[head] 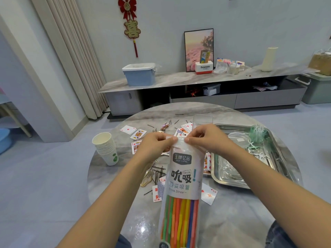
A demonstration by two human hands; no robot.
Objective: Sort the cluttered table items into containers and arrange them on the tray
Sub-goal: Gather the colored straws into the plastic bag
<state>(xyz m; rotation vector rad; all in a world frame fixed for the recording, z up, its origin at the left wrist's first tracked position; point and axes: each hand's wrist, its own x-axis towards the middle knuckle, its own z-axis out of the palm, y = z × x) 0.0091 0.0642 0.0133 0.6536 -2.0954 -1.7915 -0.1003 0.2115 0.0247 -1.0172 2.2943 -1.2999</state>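
Note:
A tall plastic bag of coloured drinking straws is held upright above the round marble table. My left hand pinches the left side of its top edge and my right hand pinches the right side. Playing cards and black hairpins lie scattered on the table behind the bag. A steel tray at the right holds a clear round lid, a green-tinted cup and pale floss picks.
A stack of paper cups stands at the table's left edge. A clear rectangular box sits behind the tray. A gold clip lies among the hairpins. A low cabinet with a blue bin runs along the far wall.

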